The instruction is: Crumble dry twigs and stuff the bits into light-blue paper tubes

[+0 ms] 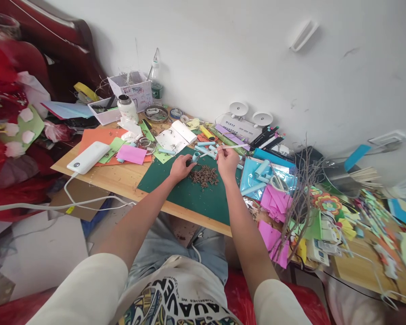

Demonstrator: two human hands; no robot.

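Observation:
My left hand [182, 169] pinches a short light-blue paper tube [196, 156] at the far side of a dark green cutting mat [169, 185]. In my right hand [228, 162] is a thin, pale flat stick [238, 146], held between thumb and fingers. A narrow whitish tip points from that hand toward the tube; whether it belongs to the same stick I cannot tell. Between my hands lies a heap of small brown crumbly bits [205, 176]. More rolled blue paper tubes [206, 143] lie just beyond the mat.
A white power bank [89, 157] with a cable lies on the left table edge. Behind stand an open white bottle [127, 108] and a white router [240, 126]. To the right are a blue packet [250, 176], pink paper [275, 201] and upright dry twigs [302, 189].

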